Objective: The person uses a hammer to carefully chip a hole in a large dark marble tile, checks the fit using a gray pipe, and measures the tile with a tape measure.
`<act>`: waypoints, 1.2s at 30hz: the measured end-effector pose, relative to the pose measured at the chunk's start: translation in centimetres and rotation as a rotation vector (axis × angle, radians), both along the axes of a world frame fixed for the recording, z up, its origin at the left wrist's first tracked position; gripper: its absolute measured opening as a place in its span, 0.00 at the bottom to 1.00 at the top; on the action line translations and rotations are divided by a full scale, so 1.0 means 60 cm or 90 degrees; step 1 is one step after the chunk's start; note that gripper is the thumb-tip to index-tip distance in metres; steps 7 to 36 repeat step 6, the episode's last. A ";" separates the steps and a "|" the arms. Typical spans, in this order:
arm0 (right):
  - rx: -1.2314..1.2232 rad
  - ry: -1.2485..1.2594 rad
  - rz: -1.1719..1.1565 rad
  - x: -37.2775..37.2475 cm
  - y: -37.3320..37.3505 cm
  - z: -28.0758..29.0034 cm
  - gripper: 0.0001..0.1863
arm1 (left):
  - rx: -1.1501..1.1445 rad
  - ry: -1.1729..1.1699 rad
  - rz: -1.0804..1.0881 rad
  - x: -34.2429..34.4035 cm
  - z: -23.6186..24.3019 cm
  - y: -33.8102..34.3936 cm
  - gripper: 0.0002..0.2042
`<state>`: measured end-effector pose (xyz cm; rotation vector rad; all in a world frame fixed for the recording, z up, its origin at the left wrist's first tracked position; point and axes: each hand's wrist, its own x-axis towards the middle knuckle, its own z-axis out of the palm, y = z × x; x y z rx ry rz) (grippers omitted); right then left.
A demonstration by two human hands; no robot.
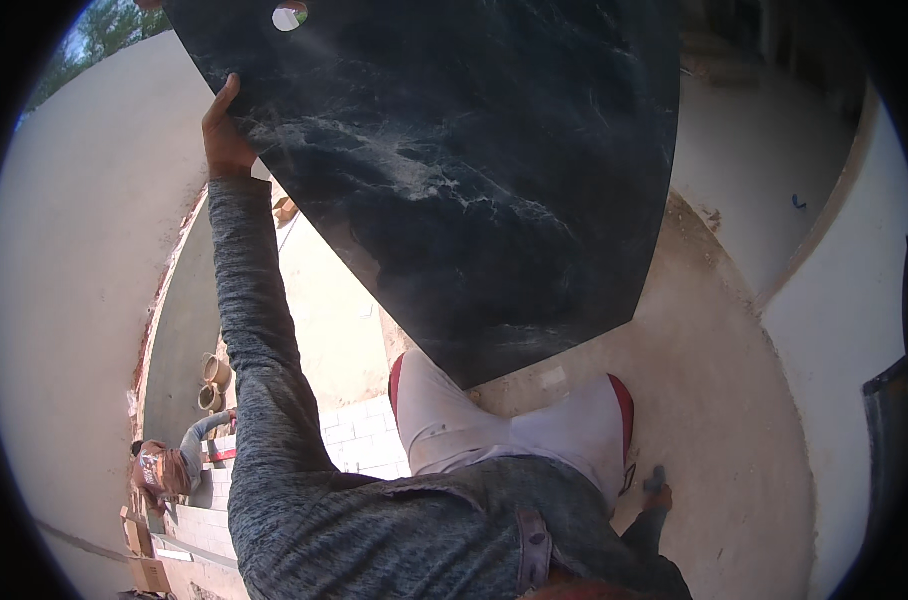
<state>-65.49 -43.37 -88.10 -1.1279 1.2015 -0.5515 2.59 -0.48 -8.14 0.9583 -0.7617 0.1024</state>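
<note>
A large dark slab [454, 200] with pale marble-like veins stands up before me and fills the upper middle of the head view. Near its top left a round hole [290, 16] goes through it. My left hand [227, 135] grips its left edge, thumb on the near face and the other fingers hidden behind. Low on the right, beside my knee, my right hand [658, 497] is closed around a small dark grey thing [656, 476] that I cannot make out. That hand is apart from the slab.
At lower left another person [164, 470] bends over pale steps. Two buckets [212, 380] and cardboard boxes [144, 560] lie near them. White tiles [364, 435] cover part of the floor. Plastered walls [84, 250] rise left and right. A small blue thing [799, 202] lies at right.
</note>
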 end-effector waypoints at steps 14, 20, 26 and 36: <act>0.191 0.348 -0.222 -0.034 0.019 -0.046 0.22 | 0.215 -0.008 -0.237 -0.016 -0.029 -0.165 0.26; 0.191 0.348 -0.222 -0.034 0.019 -0.046 0.22 | 0.215 -0.008 -0.237 -0.016 -0.029 -0.165 0.26; 0.191 0.348 -0.222 -0.034 0.019 -0.046 0.22 | 0.215 -0.008 -0.237 -0.016 -0.029 -0.165 0.26; 0.191 0.348 -0.222 -0.034 0.019 -0.046 0.22 | 0.215 -0.008 -0.237 -0.016 -0.029 -0.165 0.26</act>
